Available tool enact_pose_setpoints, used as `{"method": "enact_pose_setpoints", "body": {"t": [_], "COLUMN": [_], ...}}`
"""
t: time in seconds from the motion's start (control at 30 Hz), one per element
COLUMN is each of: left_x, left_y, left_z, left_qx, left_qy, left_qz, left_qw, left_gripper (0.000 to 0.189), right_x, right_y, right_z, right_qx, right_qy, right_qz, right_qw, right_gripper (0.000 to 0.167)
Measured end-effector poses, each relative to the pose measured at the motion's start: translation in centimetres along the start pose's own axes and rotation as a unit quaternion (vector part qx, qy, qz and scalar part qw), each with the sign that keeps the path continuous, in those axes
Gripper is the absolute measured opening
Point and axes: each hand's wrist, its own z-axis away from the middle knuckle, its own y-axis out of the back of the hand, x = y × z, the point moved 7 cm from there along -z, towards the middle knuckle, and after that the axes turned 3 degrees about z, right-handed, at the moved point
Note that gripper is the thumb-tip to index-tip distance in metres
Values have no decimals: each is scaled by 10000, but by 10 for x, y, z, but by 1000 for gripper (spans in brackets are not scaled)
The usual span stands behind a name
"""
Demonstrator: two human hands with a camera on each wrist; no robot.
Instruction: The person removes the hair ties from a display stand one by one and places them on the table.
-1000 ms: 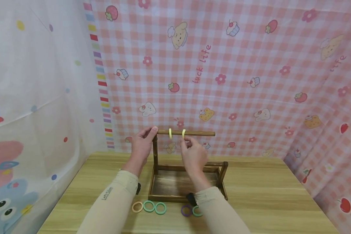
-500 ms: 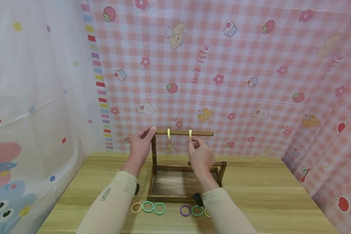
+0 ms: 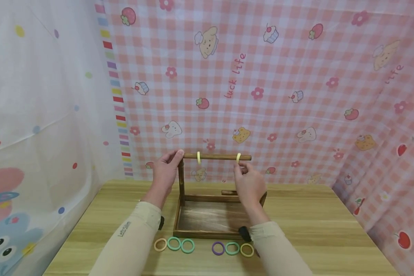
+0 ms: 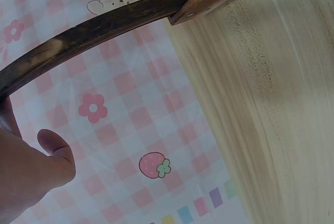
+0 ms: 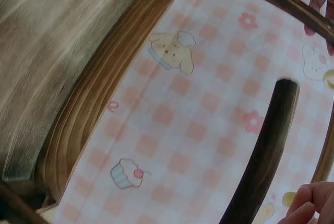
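My left hand (image 3: 165,170) grips the top left corner of a dark wooden stand, where the upper rod (image 3: 219,156) meets its post (image 3: 181,182). Near that rod's free right end, my right hand (image 3: 251,184) pinches a pale yellow ring (image 3: 239,157) by its lower edge; the rod passes through it. A second yellow ring (image 3: 198,157) hangs on the rod, closer to the left hand. In the right wrist view, the right fingertips (image 5: 308,203) touch the yellow ring (image 5: 288,199), and a shorter lower rod (image 5: 266,151) stands in front.
The stand's tray (image 3: 207,233) rests on the wooden table (image 3: 307,230). Along its front lie an orange ring (image 3: 160,244), green rings (image 3: 174,243), a purple ring (image 3: 218,248) and a yellow ring (image 3: 247,250). A checked pink cloth (image 3: 296,57) hangs behind.
My right hand has slid the pinched yellow ring rightward along the upper rod, from near its middle toward the free end. The left hand keeps its grip at the corner.
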Motion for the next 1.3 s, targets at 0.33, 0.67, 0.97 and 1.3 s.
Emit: {"method": "enact_pose_setpoints", "body": {"t": [0.33,0.67,0.97,1.3], "left_x": [1,1,0,0], "left_y": [0,1,1,0], "left_z": [2,3,2,1], "left_qx": [-64,-86,-110,-250], "left_qy": [9,-4,-1,-11], "left_qz": [20,-23,35,-34], "left_qw": [10000,10000,9999,9997], "left_gripper": [47,48,44,53], "right_x": [23,33,32,15], "right_y": [14,20,25,27], "right_z": [-10,-8,-1,30], "right_qx": [59,33,-26,-1355], "right_qy": [-412,-510,114,1669], "right_qz": [198,184,99,-389], "right_qw": [9989,9985,9999,9758], "right_gripper": [25,24,18,8]}}
